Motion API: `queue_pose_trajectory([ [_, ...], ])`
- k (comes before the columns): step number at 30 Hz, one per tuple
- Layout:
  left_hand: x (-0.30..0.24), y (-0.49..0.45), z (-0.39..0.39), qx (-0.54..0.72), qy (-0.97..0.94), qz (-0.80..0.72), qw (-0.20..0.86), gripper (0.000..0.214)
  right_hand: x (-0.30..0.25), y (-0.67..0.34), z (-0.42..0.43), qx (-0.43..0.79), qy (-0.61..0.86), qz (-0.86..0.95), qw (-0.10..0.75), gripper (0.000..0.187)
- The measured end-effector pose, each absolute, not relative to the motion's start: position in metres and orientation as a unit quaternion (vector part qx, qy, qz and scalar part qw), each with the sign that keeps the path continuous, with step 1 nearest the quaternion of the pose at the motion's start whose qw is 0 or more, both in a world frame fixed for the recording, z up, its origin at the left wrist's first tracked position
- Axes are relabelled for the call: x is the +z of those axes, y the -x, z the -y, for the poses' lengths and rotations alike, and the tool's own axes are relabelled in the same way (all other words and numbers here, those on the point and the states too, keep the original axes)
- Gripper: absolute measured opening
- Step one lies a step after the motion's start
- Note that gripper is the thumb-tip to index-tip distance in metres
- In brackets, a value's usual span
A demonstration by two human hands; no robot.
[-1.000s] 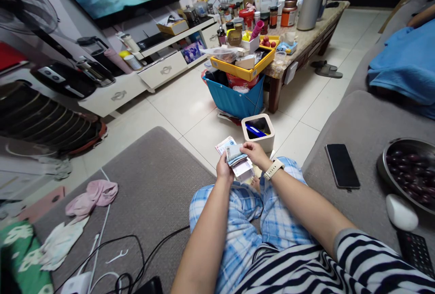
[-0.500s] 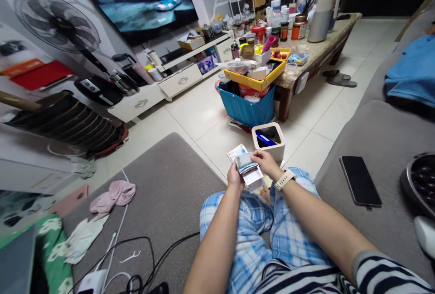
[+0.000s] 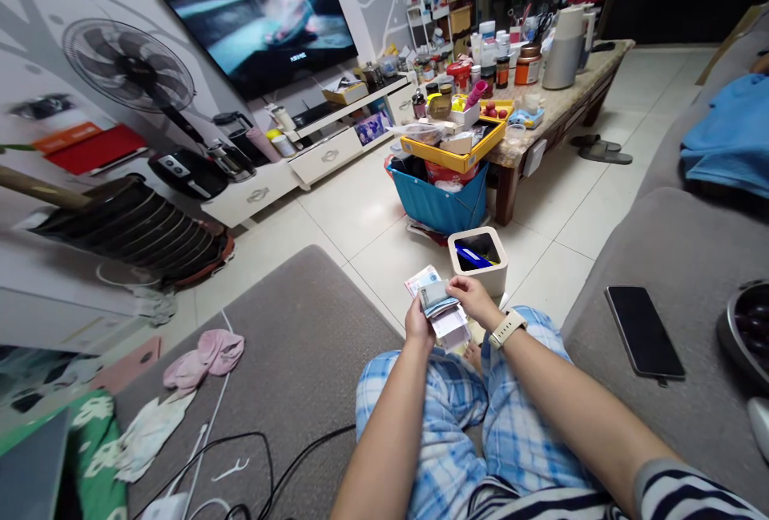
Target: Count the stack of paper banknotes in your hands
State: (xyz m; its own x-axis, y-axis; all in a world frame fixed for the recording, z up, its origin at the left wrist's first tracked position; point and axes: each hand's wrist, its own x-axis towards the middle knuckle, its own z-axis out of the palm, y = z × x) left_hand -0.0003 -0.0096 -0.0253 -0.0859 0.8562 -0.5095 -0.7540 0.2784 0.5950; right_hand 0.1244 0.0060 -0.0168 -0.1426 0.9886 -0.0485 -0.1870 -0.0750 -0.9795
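A folded stack of banknotes [image 3: 433, 296] is gripped by my left hand [image 3: 419, 323] over my lap, with lighter notes hanging below and a reddish-blue one sticking out behind. The fingertips of my right hand [image 3: 472, 297] pinch the stack's upper right edge. A pale watch [image 3: 508, 328] circles my right wrist. Just beyond the right hand stands a cream square bin [image 3: 493, 273] with a blue item [image 3: 472, 255] inside. My knees in blue plaid trousers [image 3: 396, 400] lie beneath both hands.
A blue basket [image 3: 441, 198] with a yellow tray [image 3: 452, 153] on top stands by a crowded coffee table [image 3: 565, 103]. On the sofa at right lie a phone [image 3: 645, 331] and a bowl [image 3: 745, 336] of dark round fruit. Black cables [image 3: 270, 464] and a pink cloth [image 3: 204, 358] lie at left.
The view has tilted up slightly, so the room sits lower in the picture. Both hands keep hold of the banknotes in nearly the same pose.
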Motion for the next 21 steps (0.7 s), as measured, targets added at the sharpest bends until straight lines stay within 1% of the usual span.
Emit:
queue_pose_trajectory([
  [10, -0.016, -0.003, 0.012, 0.597, -0.061, -0.438, 0.669, 0.026, -0.014, -0.125, -0.005, 0.615, 0.418, 0.456, 0.489, 0.026],
  [18, -0.023, 0.002, 0.012, 0.582, -0.054, -0.452, 0.673, 0.028, -0.013, -0.126, -0.005, 0.641, 0.419, 0.438, 0.47, 0.031],
  [21, -0.028, 0.003, 0.011, 0.587, -0.064, -0.453, 0.668, 0.026, -0.015, -0.126, -0.005, 0.638, 0.42, 0.44, 0.472, 0.03],
])
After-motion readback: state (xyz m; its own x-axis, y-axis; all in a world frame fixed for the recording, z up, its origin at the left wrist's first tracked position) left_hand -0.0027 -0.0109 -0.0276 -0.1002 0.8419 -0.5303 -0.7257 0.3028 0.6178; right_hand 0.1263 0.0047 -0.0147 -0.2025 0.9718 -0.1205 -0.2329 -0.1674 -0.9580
